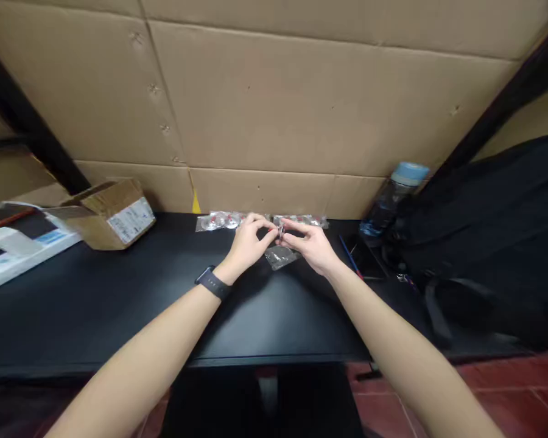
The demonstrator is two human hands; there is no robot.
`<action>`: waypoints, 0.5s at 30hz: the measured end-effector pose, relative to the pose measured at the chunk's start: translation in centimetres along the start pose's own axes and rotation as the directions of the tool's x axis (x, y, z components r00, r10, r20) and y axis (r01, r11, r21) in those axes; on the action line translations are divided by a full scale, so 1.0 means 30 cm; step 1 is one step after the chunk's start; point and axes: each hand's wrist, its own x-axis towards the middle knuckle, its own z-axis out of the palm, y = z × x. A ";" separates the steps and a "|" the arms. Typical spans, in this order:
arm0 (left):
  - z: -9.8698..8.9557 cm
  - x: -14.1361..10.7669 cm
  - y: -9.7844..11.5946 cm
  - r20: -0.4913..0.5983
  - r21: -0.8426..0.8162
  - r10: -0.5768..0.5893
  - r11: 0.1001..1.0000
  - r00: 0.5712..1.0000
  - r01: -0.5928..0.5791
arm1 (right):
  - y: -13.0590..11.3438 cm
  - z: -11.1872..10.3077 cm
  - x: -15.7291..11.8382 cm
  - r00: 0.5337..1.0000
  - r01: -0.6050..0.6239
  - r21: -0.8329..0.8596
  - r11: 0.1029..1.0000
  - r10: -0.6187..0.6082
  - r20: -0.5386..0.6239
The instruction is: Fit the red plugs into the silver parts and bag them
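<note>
Between the fingertips of both hands is a small round metal disc with a red spot (pixel 280 233), seen nearly edge-on. My left hand (pixel 253 237), with a dark watch on its wrist, pinches it from the left. From the other side my right hand (pixel 309 244) grips it with thumb and fingers. Just below the fingers lies a clear plastic bag (pixel 281 257) on the black table. Behind the hands, clear packets of silver discs with red centres (pixel 219 221) form a row along the cardboard wall, partly covered by my hands.
An opened cardboard box (pixel 114 216) and a white power strip (pixel 31 255) are at the left. To the right stand a blue-lidded bottle (pixel 393 198), a blue pen-like tool (pixel 349 255) and a black flat object (pixel 369 261). Dark fabric (pixel 497 243) hangs at far right.
</note>
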 end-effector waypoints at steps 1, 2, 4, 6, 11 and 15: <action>-0.001 0.002 0.000 0.002 -0.002 0.003 1.000 1.000 -0.003 | -0.003 -0.001 -0.001 1.000 -0.006 -0.003 1.000 0.006 -0.002; -0.001 0.003 0.001 0.003 -0.004 0.006 1.000 1.000 -0.006 | -0.005 -0.002 -0.003 1.000 -0.010 -0.003 1.000 0.010 -0.004; 0.000 0.004 0.000 0.004 -0.006 0.009 1.000 1.000 -0.009 | -0.009 -0.002 -0.005 1.000 -0.013 0.006 1.000 0.013 -0.008; 0.003 0.003 -0.002 -0.002 -0.006 0.010 1.000 1.000 -0.010 | -0.009 0.001 -0.006 1.000 -0.005 0.029 1.000 0.005 -0.010; 0.012 -0.003 -0.014 -0.001 0.002 0.001 1.000 1.000 -0.001 | -0.006 0.017 -0.006 1.000 -0.012 0.079 0.997 0.014 -0.025; 0.012 -0.005 -0.015 -0.007 -0.001 0.001 1.000 1.000 -0.001 | -0.005 0.022 -0.007 0.999 -0.025 0.062 0.998 0.026 -0.018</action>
